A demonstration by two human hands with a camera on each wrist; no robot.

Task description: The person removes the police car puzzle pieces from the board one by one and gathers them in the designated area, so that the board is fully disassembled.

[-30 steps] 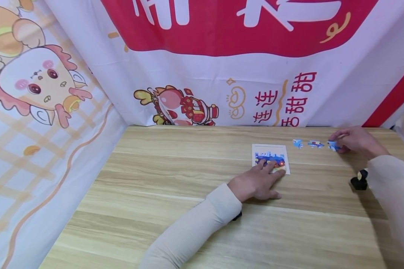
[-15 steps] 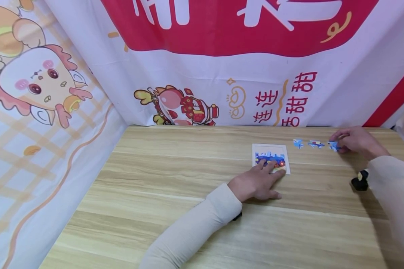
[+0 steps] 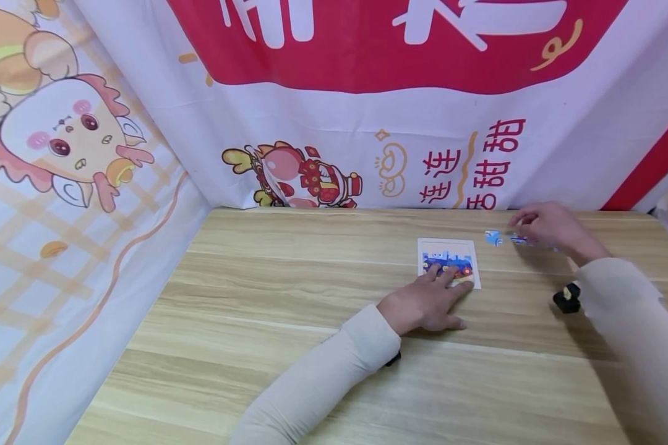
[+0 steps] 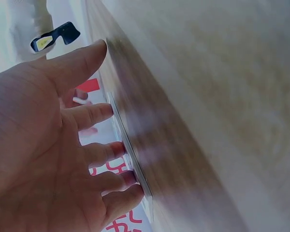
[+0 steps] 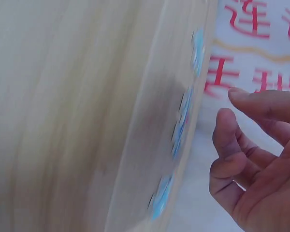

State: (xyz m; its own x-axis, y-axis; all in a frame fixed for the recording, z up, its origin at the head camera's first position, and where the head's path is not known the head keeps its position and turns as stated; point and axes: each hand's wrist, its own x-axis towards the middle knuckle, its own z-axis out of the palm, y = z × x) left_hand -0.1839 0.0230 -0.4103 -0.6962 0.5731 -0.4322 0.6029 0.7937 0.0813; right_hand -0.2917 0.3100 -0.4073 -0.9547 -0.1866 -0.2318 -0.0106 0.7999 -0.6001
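A small square jigsaw puzzle in a white frame, printed with a blue cartoon vehicle, lies on the wooden table. My left hand rests on its near edge, fingers spread and fingertips touching it; part of the picture is under them. To the right, three loose blue puzzle pieces lie in a row: the left piece, the middle piece, and one largely hidden in the head view by my right hand. That hand hovers over the row, fingers loosely bent; the right wrist view shows a gap between thumb and fingertips.
Printed cloth walls stand behind the table and along its left side. The red-and-white back cloth meets the far edge close behind the loose pieces. A black wrist camera sits beneath my right forearm.
My right hand has left the rightmost loose piece and moved left, rising over the middle one. My left hand has stayed on the puzzle.
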